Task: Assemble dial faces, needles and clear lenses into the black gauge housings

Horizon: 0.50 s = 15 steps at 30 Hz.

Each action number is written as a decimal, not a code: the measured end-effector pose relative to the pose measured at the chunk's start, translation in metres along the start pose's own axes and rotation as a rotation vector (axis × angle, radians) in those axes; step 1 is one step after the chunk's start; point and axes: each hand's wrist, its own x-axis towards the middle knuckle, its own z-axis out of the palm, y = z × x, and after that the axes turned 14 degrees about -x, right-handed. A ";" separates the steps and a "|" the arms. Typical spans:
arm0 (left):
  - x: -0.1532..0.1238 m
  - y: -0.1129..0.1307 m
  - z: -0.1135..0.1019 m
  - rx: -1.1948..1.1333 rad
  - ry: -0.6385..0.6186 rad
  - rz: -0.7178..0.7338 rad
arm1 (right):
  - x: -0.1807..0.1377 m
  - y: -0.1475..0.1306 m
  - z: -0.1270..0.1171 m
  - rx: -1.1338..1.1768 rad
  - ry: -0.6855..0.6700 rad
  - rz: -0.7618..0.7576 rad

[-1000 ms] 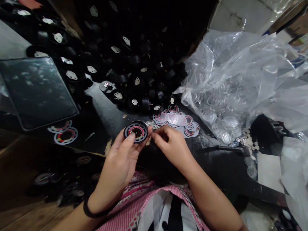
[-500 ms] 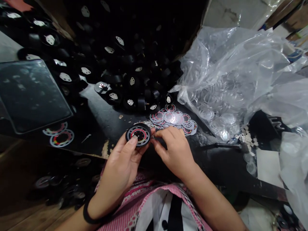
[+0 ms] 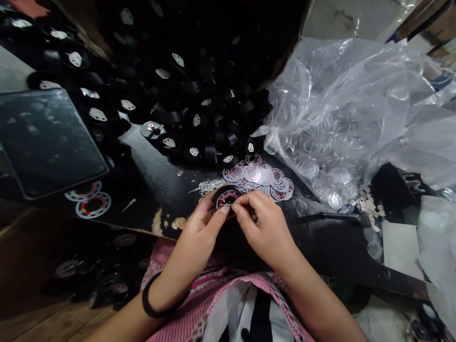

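My left hand (image 3: pixel 201 221) is closed around a round black gauge (image 3: pixel 228 194), its dial with red and white markings tilted up towards me. The left thumb presses on the near edge of the dial. My right hand (image 3: pixel 261 223) is in a pinch over the same near edge, with a thin pale needle (image 3: pixel 225 204) at its fingertips; the fingers partly hide it. Just beyond the gauge lie a heap of loose white needles (image 3: pixel 208 186) and a pile of printed dial discs (image 3: pixel 261 175).
Many black gauge housings (image 3: pixel 194 121) are heaped at the back. A plastic bag (image 3: pixel 331 90) of clear round covers stands at the right, near a dark-handled tool (image 3: pixel 338 216) and a white card (image 3: pixel 401 249). At the left are a dark tray (image 3: pixel 50 142) and two dial discs (image 3: pixel 92 205).
The gauge has moved right and tilted in my left hand. My right fingertips have gone from beside its rim to over the near part of the dial. More of the needle heap shows.
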 end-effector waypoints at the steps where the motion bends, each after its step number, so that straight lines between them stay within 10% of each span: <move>1: -0.001 0.000 -0.001 0.019 -0.021 0.007 | 0.000 0.000 -0.001 -0.007 -0.008 0.005; 15: -0.008 0.018 0.008 0.152 0.002 0.032 | -0.004 0.003 -0.009 0.062 -0.037 0.002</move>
